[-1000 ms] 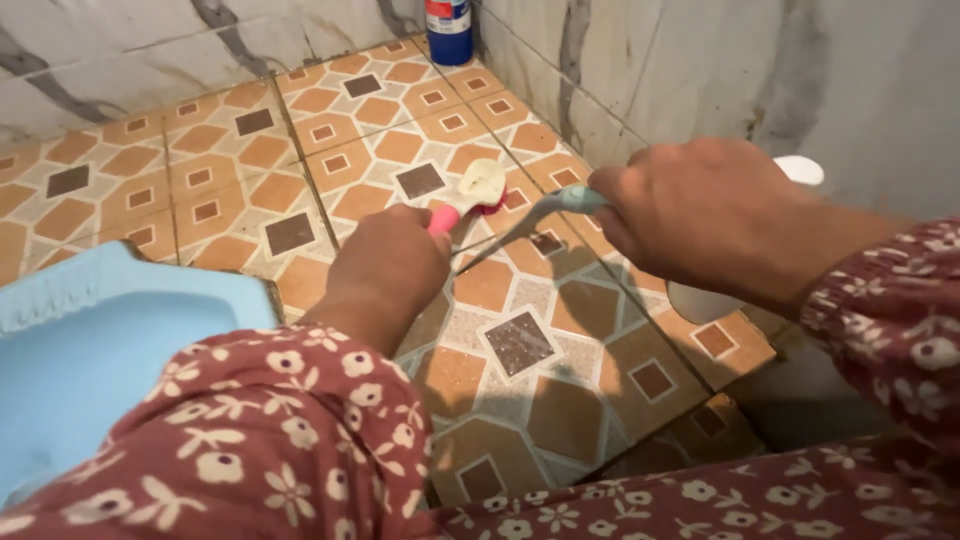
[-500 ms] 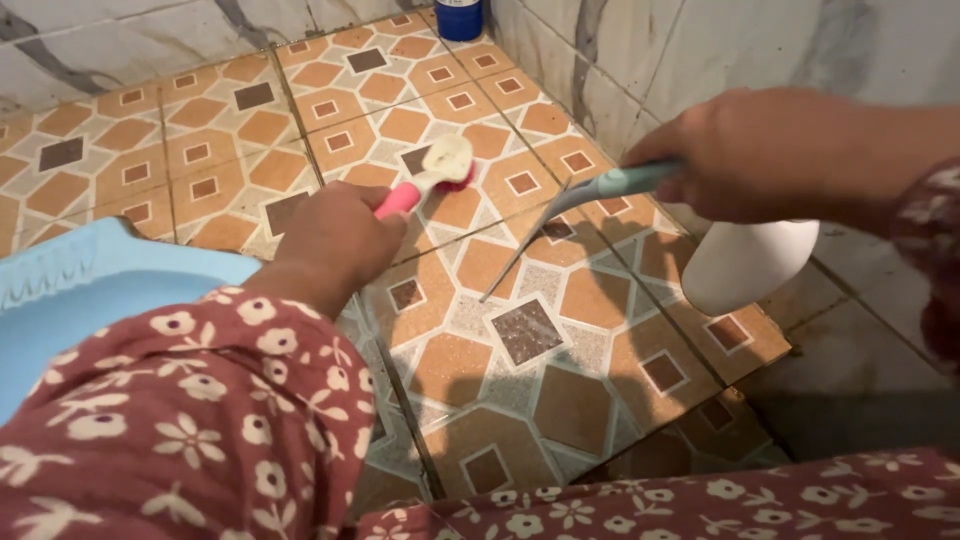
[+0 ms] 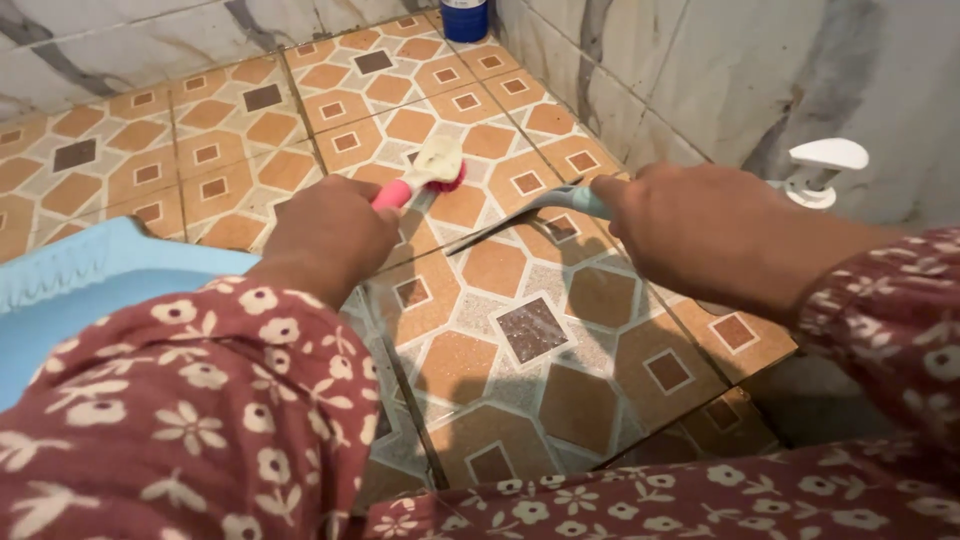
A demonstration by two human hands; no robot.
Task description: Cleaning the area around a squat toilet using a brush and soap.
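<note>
**Scrub brush in one hand, spray bottle in the other, down on the tiled floor**

So the left hand (image 3: pixel 335 232) was wrapped tight around the pink handle of a small scrub brush (image 3: pixel 428 170), fist closed, with the cream-coloured head and its reddish bristles pressed down on the orange patterned floor tiles (image 3: pixel 560 400) a bit ahead of the knuckles. The brush was angled up and to the right from the hand.

The right hand (image 3: pixel 700 225) was clenched around the teal neck of a spray bottle (image 3: pixel 575 200), and the thin tube coming off it ran down and left toward the tiles, ending near the left hand. The bottle's body was mostly hidden behind the hand, so couldn't make out much of it. Both hands were close together, brush and tube just beside each other but apart.

Both arms had maroon sleeves with a white flower print. A light blue squat pan (image 3: pixel 90 290) sat at the left edge, next to the left arm. A white wall fitting (image 3: pixel 825 165) stuck out of the marbled wall past the right hand, and a blue container (image 3: pixel 465 18) stood in the far corner.
</note>
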